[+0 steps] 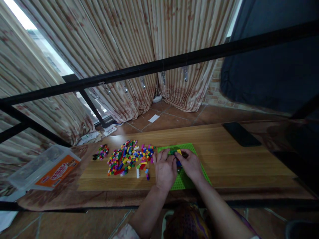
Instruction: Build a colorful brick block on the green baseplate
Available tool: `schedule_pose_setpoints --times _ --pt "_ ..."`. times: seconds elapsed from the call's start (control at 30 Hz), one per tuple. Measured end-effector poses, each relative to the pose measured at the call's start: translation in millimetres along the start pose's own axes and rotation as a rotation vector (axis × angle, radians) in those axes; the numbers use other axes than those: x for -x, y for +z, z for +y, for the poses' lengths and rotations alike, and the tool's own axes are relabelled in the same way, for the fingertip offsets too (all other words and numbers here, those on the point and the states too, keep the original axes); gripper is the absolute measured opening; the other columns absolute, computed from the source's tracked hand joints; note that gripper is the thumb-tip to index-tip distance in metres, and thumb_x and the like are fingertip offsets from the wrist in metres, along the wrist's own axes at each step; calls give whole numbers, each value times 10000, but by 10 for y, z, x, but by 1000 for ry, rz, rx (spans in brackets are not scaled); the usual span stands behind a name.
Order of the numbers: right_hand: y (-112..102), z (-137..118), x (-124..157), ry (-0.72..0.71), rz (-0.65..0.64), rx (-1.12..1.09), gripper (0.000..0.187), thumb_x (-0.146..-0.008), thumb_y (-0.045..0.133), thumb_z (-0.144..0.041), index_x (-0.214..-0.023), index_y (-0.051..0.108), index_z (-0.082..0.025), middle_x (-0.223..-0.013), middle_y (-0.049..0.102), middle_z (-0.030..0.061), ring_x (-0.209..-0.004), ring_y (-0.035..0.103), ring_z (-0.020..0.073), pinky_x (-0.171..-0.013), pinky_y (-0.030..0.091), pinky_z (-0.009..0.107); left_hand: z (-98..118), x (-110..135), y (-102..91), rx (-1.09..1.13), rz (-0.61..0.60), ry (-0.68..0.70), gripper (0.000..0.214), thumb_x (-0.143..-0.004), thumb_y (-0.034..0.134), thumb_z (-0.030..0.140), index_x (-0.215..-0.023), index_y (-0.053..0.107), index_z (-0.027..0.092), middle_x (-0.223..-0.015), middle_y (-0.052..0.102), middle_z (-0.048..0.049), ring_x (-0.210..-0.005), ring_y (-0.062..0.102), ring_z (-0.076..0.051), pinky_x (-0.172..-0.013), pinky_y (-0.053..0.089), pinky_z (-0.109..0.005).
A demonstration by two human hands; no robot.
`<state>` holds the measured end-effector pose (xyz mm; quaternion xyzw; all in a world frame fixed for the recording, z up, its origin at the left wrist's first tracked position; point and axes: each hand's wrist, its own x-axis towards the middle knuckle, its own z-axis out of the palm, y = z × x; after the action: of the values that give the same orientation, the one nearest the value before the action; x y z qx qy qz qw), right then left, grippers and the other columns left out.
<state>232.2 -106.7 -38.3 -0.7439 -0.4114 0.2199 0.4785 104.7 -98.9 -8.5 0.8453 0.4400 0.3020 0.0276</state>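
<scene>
Both my hands rest together on a green baseplate [196,166] lying on a wooden board [234,159]. My left hand [163,167] is closed, its fingers curled over small bricks on the plate. My right hand [190,163] is closed too, pinching at a little cluster of green, yellow and blue bricks [176,152] between the two hands. What exactly each hand grips is too small to make out. A spread of loose coloured bricks [128,157] lies just left of the plate.
A smaller heap of bricks [102,152] lies further left. A clear plastic box with an orange label [47,167] stands at the far left. A black phone [240,133] lies at the back right. A black bar [174,61] crosses overhead.
</scene>
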Motion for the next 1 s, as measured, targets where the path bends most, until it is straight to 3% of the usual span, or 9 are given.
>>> schedule_pose_setpoints --times 0.17,0.33,0.53,0.77,1.0 --pt "28 18 -12 10 8 9 402 -746 584 -500 -951 688 -170 -915 728 95 -818 668 234 -744 494 345 -6 41 -38 45 16 2 170 -873 533 190 -968 669 225 -1216 626 -59 -1142 521 -258 -1020 337 -533" --pt "68 47 -32 15 7 16 405 -742 574 -496 -959 688 -174 -919 728 87 -801 671 221 -725 501 329 -131 116 -192 87 116 -43 173 -883 531 188 -976 671 225 -1197 634 -59 -1127 531 -243 -1000 377 -486" --pt "21 67 -24 -2 -42 53 460 -748 549 -547 -975 684 -171 -938 722 109 -835 664 243 -767 489 356 -566 339 -453 84 245 -188 170 -873 536 168 -949 680 215 -1121 658 -73 -1045 579 -233 -914 457 -444" --pt "-24 134 -45 11 -130 166 609 -782 441 -672 -1042 675 -173 -1010 714 131 -909 659 274 -798 481 373 -1169 710 -649 -3 283 -373 169 -850 544 158 -928 690 189 -1082 673 -95 -1028 612 -242 -912 480 -438" --pt "-60 121 -40 -10 -136 221 594 -822 372 -647 -1017 682 -180 -935 723 123 -867 666 280 -732 482 359 -1394 527 -684 -76 184 -472 189 -803 559 106 -916 691 180 -1035 691 -85 -970 626 -226 -890 481 -390"
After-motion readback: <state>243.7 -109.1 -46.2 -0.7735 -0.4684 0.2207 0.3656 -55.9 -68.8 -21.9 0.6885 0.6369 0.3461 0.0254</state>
